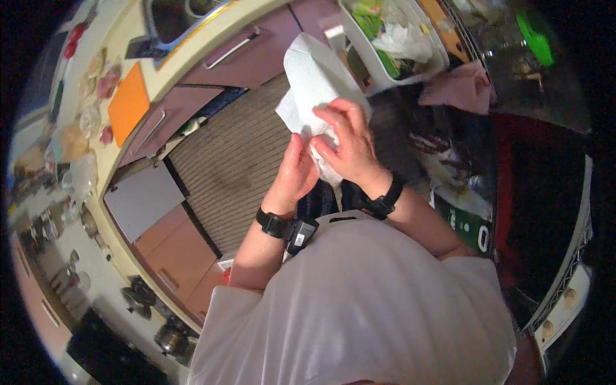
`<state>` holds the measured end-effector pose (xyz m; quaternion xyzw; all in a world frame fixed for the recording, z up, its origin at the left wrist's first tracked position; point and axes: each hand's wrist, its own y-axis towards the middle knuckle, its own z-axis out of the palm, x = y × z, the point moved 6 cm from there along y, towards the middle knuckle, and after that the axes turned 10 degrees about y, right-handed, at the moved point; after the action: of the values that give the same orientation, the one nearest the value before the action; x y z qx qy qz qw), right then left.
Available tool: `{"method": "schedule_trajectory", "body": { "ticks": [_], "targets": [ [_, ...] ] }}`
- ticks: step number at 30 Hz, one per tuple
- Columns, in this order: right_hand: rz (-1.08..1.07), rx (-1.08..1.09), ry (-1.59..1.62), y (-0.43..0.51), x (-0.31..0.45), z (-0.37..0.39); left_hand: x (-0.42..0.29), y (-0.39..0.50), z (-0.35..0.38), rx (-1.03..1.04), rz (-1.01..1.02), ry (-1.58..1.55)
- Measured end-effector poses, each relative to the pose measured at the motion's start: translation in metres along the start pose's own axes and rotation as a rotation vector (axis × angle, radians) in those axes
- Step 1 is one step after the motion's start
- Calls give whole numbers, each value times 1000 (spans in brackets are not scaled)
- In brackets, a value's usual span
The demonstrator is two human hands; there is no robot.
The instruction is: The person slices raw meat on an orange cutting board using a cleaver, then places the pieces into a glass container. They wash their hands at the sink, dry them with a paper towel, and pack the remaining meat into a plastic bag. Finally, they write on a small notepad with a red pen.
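Observation:
A white sheet of paper towel (315, 72), creased and folded over, hangs out in front of me above the floor. My right hand (349, 144) grips its bunched near part, thumb and fingers curled over the paper. Against the left side of that bunch rests my left hand (296, 171), its thumb raised beside the paper. The towel and the right hand hide most of the left fingers, so their grip is unclear. The skin of both hands looks wet. Black bands circle both wrists, and a small black device (302, 236) sits by the left one.
A cream counter (113, 120) curves along the left, carrying an orange cutting board (129, 105) and blurred food bags. A sink (178, 24) is set in it. Ahead right stands a white bin (392, 79) with greens and plastic bags. A pink cloth (459, 91) hangs at right.

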<state>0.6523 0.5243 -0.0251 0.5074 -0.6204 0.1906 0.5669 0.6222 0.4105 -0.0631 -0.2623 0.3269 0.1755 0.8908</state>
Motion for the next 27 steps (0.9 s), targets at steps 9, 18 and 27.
{"method": "schedule_trajectory", "body": {
  "ticks": [9,18,27],
  "targets": [
    [553,-25,797,15,-11,23,-35,-20,26,56,70,136],
    [847,246,1785,25,22,91,-135,-56,27,269,614,-607],
    [505,411,2134,13,81,179,-170,-68,-15,-9,731,-257]
  ]
}}
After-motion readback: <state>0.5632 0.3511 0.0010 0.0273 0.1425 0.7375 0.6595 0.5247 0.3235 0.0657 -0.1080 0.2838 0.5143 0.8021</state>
